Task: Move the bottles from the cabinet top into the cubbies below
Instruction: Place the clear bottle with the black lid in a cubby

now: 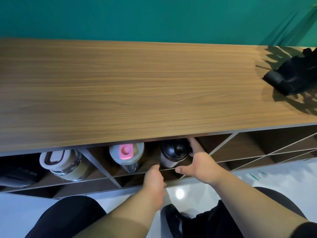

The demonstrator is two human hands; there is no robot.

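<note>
A steel bottle with a black lid (173,154) lies tilted in a middle cubby, lid toward me. My right hand (199,163) cups it: the fingers run up its right side and the thumb sits under its front. My left hand (154,176), slightly blurred, touches the bottle's lower left side with its fingertips. A grey bottle with a pink cap (127,156) leans in the same cubby, to the left. One cubby further left holds a glass bottle with a white lid (66,164). No bottle stands on the wooden cabinet top (137,86).
A black object (291,76) sits at the far right of the cabinet top, with leaf shadows around it. Diagonal dividers (221,146) form further cubbies to the right. A dark item (18,176) lies in the leftmost cubby. My knees and a shoe are over the white floor.
</note>
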